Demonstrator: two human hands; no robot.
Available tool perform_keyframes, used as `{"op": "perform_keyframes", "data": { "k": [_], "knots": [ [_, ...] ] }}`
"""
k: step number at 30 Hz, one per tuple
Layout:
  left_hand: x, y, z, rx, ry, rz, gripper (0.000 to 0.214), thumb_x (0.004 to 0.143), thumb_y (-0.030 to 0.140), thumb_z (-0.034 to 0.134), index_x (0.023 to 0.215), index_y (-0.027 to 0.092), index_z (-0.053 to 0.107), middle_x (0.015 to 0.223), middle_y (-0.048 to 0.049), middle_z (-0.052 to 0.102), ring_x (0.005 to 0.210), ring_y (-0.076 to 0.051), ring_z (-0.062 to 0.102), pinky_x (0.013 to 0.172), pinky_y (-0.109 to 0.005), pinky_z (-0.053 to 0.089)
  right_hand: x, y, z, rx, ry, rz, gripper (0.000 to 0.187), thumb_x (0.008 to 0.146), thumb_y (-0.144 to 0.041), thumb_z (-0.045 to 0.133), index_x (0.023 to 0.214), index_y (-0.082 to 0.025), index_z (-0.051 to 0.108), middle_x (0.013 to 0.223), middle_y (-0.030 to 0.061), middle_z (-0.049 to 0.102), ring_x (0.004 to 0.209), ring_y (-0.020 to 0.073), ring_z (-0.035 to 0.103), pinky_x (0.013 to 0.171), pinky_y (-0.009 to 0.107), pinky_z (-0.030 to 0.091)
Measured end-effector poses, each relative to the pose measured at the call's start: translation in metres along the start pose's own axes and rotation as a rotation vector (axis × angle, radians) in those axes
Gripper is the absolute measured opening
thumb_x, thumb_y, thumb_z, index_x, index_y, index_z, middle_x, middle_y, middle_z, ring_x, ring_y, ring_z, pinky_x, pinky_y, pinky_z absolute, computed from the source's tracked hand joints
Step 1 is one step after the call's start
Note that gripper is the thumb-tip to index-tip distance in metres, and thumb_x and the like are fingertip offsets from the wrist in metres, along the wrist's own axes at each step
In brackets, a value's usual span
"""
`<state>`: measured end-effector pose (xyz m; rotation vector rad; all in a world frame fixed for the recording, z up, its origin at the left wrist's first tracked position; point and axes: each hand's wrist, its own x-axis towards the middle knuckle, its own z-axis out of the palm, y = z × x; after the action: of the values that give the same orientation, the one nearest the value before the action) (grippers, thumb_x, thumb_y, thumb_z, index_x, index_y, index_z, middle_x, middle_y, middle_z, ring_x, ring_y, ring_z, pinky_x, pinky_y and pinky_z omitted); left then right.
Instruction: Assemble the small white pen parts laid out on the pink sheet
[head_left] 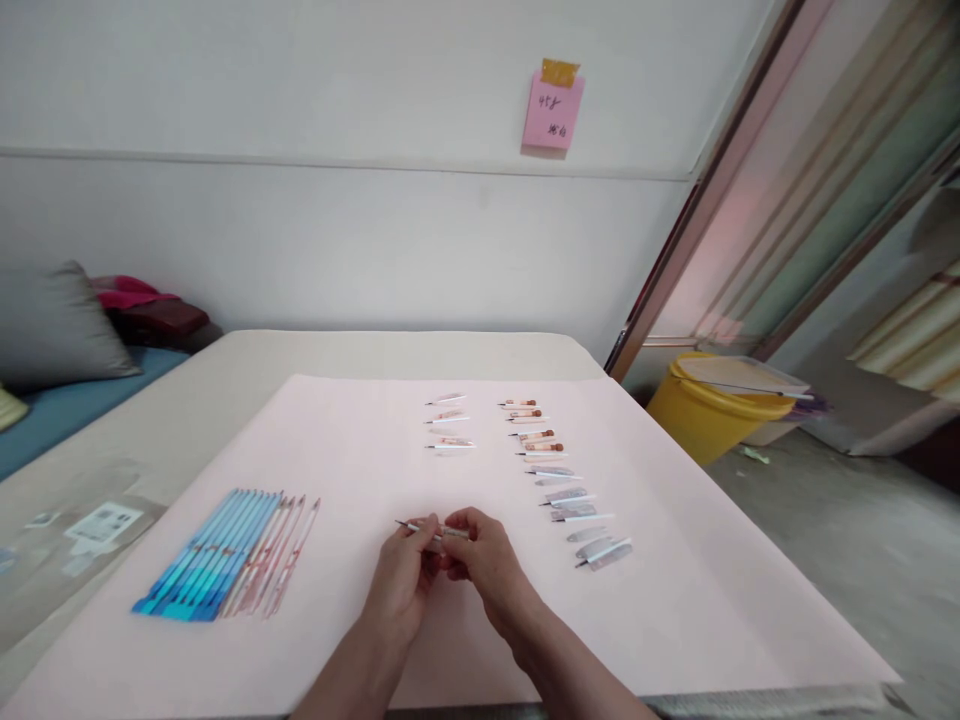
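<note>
My left hand [405, 575] and my right hand [484, 560] meet over the near middle of a pale pink sheet [675, 620]. Together they pinch a thin pen refill [435, 531], its dark tip pointing left past my left fingers. My right fingers close on its other end, where a small pale part sits. A row of blue and pinkish pens [225, 555] lies to the left. Beyond my hands lie two columns of small pen parts: a short one [450, 425] and a longer one [559, 475] to the right.
The sheet covers a beige table [225, 370] against a white wall. Clear plastic packaging with labels [82, 530] lies at the table's left edge. A grey cushion [52, 325] is far left, a yellow bucket [705, 415] on the floor right, and a pink note [553, 110] on the wall.
</note>
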<state>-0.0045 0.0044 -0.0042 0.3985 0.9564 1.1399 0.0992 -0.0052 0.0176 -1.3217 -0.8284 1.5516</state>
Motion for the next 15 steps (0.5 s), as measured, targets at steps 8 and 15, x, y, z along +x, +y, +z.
{"op": "perform_keyframes", "data": {
  "k": [8, 15],
  "knots": [
    [-0.004, 0.012, 0.002, 0.015, 0.077, -0.016, 0.015, 0.067, 0.022, 0.067, 0.075, 0.012, 0.059, 0.078, -0.0084, 0.062, 0.063, -0.013, 0.058, 0.056, -0.024, 0.048, 0.010, -0.001, -0.007, -0.003, 0.015, -0.079, 0.017, 0.060, -0.018, 0.059, 0.076, -0.013, 0.059, 0.051, -0.0027, 0.054, 0.046, 0.0092, 0.051, 0.047, 0.021, 0.039],
    [-0.010, 0.025, 0.001, 0.005, 0.268, -0.051, 0.012, 0.068, 0.018, 0.063, 0.078, 0.013, 0.058, 0.075, -0.0078, 0.061, 0.062, -0.012, 0.059, 0.056, -0.023, 0.049, 0.028, -0.007, -0.022, -0.002, 0.113, -0.098, 0.021, 0.058, -0.023, 0.064, 0.077, -0.012, 0.061, 0.054, -0.0015, 0.056, 0.048, 0.0107, 0.054, 0.047, 0.022, 0.040]
  ]
}}
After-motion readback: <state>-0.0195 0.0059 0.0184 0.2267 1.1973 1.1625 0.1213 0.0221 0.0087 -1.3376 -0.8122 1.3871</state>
